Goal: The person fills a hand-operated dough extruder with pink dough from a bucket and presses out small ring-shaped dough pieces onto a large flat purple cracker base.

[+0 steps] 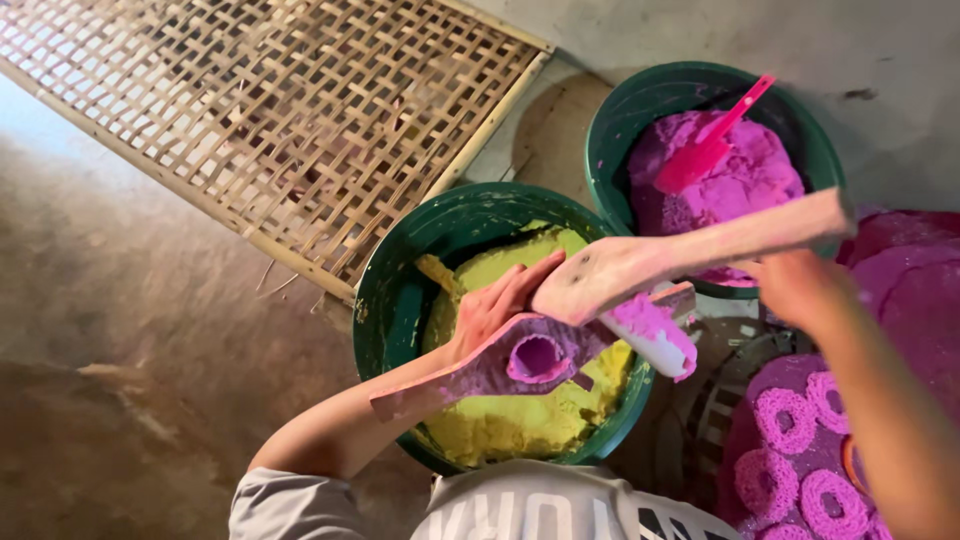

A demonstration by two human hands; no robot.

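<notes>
1. Our left hand (492, 310) presses its fingers closed on the lower paddle of a hinged wooden press (545, 355), steadying it over the tub.
2. Our right hand (795, 285) wraps around the upper wooden handle (700, 250), lifted away so the press stands agape; its round cup (537, 358) shows, smeared purple.
3. A lump of pink dough (655, 335) clings at the hinge end, past the tub's rim.
4. Below sits a green tub of yellow dough (510, 420); held there, crumbs would likely drop in.
5. A second green tub (610, 140) holds pink dough and a pink scoop (710, 140).
6. Pink rings (800, 450) lie at right; a bamboo lattice (280, 110) leans left, with open floor (120, 330) beside it.
</notes>
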